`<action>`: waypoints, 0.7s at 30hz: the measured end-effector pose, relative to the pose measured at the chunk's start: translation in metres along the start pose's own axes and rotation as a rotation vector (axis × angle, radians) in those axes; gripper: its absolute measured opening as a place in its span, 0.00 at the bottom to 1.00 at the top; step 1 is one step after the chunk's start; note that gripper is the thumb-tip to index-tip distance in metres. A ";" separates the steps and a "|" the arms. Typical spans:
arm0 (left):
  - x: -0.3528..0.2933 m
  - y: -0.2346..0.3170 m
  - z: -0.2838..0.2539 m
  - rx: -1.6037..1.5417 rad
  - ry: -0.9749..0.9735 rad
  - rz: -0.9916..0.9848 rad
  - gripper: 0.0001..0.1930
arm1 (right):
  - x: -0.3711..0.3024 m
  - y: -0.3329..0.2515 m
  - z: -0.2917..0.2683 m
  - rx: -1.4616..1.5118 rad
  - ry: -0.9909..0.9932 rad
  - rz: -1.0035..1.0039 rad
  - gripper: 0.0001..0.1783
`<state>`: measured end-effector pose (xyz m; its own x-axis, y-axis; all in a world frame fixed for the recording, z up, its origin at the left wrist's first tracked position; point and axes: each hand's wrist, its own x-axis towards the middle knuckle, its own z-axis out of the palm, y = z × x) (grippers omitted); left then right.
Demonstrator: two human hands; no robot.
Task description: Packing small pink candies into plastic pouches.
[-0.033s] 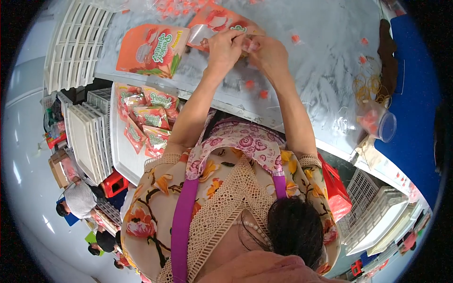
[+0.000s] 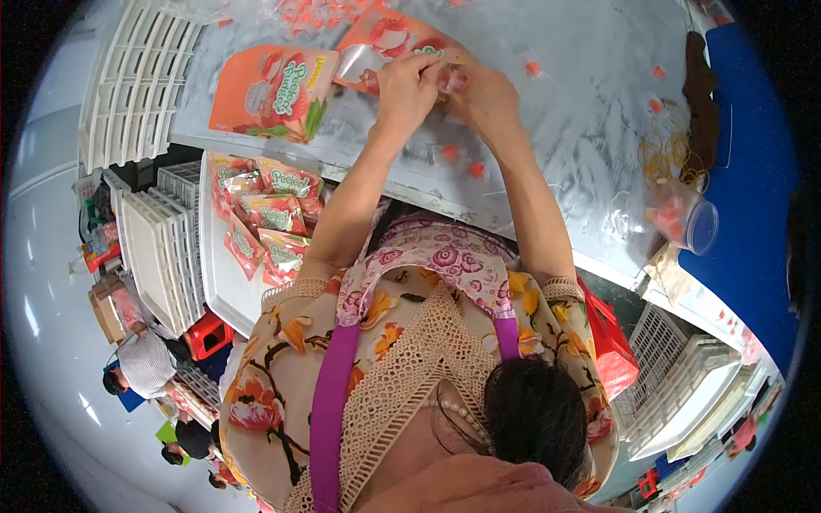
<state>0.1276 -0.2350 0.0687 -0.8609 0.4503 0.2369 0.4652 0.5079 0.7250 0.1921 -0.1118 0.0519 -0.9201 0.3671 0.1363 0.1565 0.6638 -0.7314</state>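
My left hand (image 2: 406,92) and my right hand (image 2: 489,101) meet over the table, fingertips pinched close together. Between them they grip a small red piece in a see-through wrapper (image 2: 452,80); the fingers partly cover it. Under and just beyond my hands lies a red-orange pouch (image 2: 383,41) with a shiny panel and fruit pictures. To its left, a similar pouch (image 2: 278,96) rests flat near the table edge. Two small red wrapped pieces, one of them this piece (image 2: 476,169), lie on the near side of my hands.
A white tray (image 2: 214,256) with several filled pouches (image 2: 274,212) sits at my left. Slatted white crates (image 2: 137,81) stand beyond it. On the grey table's (image 2: 581,154) right are rubber bands (image 2: 671,158) and a tipped plastic tub (image 2: 697,227). A red bag (image 2: 609,342) hangs below.
The table and pouches sit very slightly farther left in view. My right hand has shifted a little, and both hands stay on the wrapped piece.
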 end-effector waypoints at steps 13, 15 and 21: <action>-0.015 0.009 0.030 -0.084 0.203 0.304 0.06 | 0.005 0.033 -0.003 1.119 -0.408 0.758 0.09; -0.015 0.007 0.030 -0.071 0.200 0.313 0.06 | -0.001 0.035 -0.003 1.255 -0.402 0.749 0.09; -0.015 0.008 0.032 -0.118 0.170 0.201 0.06 | -0.012 0.023 -0.013 1.510 -0.233 0.684 0.12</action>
<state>0.1506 -0.2138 0.0503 -0.7805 0.3992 0.4812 0.6115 0.3275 0.7203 0.2114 -0.0920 0.0421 -0.8849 0.1142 -0.4516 0.1890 -0.7980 -0.5722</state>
